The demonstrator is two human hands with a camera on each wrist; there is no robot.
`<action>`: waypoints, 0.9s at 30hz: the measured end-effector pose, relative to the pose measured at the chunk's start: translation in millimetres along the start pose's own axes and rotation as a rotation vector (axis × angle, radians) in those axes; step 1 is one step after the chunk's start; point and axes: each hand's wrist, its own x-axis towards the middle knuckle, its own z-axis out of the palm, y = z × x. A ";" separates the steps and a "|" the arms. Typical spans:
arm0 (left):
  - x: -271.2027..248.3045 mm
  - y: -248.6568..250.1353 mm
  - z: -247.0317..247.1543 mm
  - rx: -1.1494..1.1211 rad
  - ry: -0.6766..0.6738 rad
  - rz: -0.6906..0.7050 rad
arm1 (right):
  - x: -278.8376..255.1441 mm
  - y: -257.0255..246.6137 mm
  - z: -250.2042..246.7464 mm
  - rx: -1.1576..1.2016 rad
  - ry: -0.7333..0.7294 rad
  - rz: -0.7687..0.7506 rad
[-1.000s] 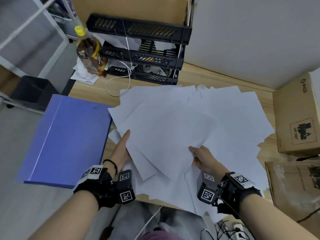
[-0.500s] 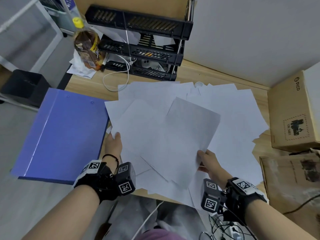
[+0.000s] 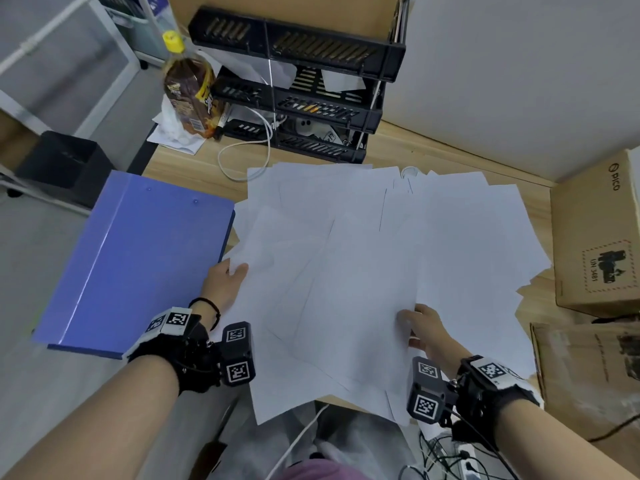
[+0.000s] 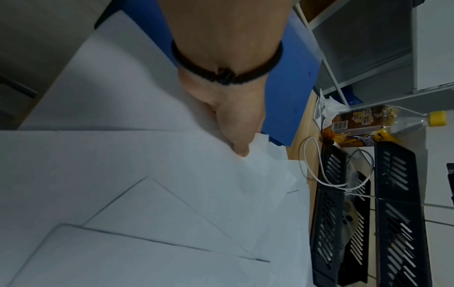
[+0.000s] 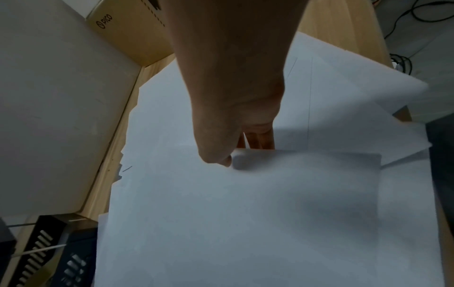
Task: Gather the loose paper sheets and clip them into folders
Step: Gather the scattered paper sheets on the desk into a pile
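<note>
right hand (image 3: pixel 420 329) is pinching the near right edge of the paper sheets (image 3: pixel 363 271), thumb on top and fingers tucked under, so that grip is grasping paper. left hand (image 3: pixel 223 284) is doing the same at the left edge, thumb over a sheet corner, the rest of its fingers hidden under the paper. the sheets are lying fanned out over the wooden bench (image 3: pixel 197 168), overlapping at mixed angles, most with their long axis running away from the person, near edges hanging off the front. the blue folder (image 3: pixel 138 261) is lying closed just left of the pile, long axis pointing away and tilted right. further back a black tray rack (image 3: pixel 298 98) and a bottle (image 3: pixel 188 88) are standing.
</note>
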 end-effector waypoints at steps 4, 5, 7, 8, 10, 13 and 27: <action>-3.4 24.7 14.5 -0.161 -0.071 0.005 | 4.0 -10.4 8.5 0.040 -0.001 0.015; -5.3 27.9 19.2 -0.189 -0.113 -0.008 | 4.9 -12.5 10.4 0.043 -0.001 0.018; -9.4 29.6 28.6 -0.163 -0.159 -0.011 | 12.3 -12.6 12.8 0.052 0.004 0.022; -10.4 28.7 33.2 -0.143 -0.163 -0.014 | 14.9 -13.8 14.3 0.056 -0.006 0.018; -13.1 27.6 40.3 -0.115 -0.148 -0.015 | 16.8 -17.7 19.1 0.046 -0.048 0.007; -12.5 23.2 41.5 -0.116 -0.151 -0.032 | 22.7 -21.7 26.4 0.006 -0.106 -0.045; -32.7 23.4 28.2 -0.179 -0.227 -0.172 | 19.3 -45.7 56.0 -0.286 -0.325 -0.195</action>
